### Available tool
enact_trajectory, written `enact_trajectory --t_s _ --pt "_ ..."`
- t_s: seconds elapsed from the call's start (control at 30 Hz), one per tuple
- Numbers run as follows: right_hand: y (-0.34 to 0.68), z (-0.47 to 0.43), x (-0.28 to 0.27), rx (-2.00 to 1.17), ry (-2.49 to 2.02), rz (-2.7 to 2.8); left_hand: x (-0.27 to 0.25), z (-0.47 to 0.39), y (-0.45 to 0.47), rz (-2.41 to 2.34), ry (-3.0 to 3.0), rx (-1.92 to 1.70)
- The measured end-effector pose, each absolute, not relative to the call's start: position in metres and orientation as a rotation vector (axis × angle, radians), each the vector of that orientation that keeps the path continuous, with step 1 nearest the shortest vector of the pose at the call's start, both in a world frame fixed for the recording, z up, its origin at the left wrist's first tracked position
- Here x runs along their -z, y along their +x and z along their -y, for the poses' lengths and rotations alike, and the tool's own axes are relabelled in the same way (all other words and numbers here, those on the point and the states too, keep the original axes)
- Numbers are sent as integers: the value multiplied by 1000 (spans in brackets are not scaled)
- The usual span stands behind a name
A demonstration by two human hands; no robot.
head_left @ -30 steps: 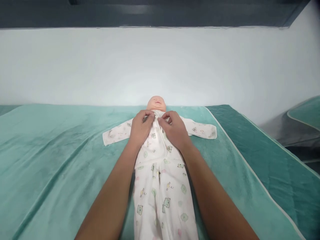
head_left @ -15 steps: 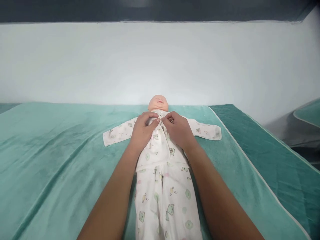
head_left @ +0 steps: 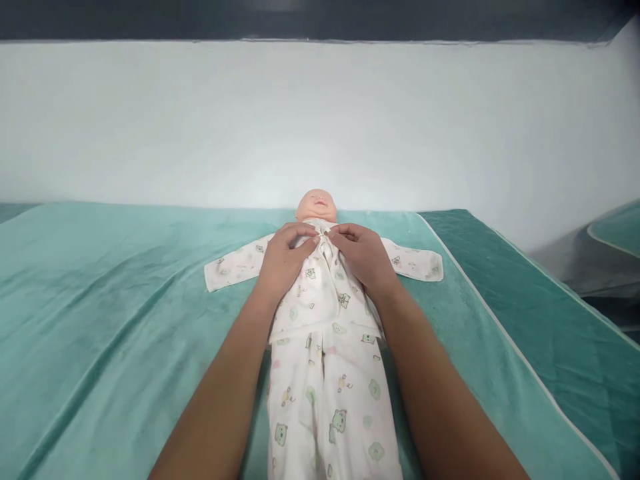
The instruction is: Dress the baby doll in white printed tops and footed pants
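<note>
Left hand (head_left: 289, 257), right hand (head_left: 361, 257) pinching bear-print shirt (head_left: 320, 303) near collar; baby doll (head_left: 317, 208) face-up, head at green blanket (head_left: 150, 267)'s far edge

Clothed doll (head_left: 325, 310) on blanket (head_left: 130, 293) (darker, perhaps quilted bedding (head_left: 565, 333) beneath).

Saw room to pass on either side of the clothed doll (head_left: 320, 303), over the green blanket (head_left: 125, 300) beyond its sleeves (head_left: 233, 263). Met the wall (head_left: 320, 120) behind its head (head_left: 317, 207), and over its chest the left hand (head_left: 287, 257) and right hand (head_left: 364, 259).
</note>
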State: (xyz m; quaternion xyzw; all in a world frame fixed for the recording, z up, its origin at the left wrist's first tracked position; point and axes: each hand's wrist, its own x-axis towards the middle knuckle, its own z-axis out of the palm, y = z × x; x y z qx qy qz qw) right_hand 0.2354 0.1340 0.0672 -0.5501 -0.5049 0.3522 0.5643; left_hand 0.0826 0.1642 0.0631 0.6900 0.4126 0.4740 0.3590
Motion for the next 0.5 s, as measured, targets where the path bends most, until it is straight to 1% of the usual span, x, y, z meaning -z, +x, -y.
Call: enact_trajectory --t_s 0.3,0.5 --pt "234 -132 -66 -839 -1307 1151 -63 -173 82 -1009 1565 -1161" --pt "234 -131 -67 -835 -1311 1183 -63 -173 82 -1009 1573 -1132"
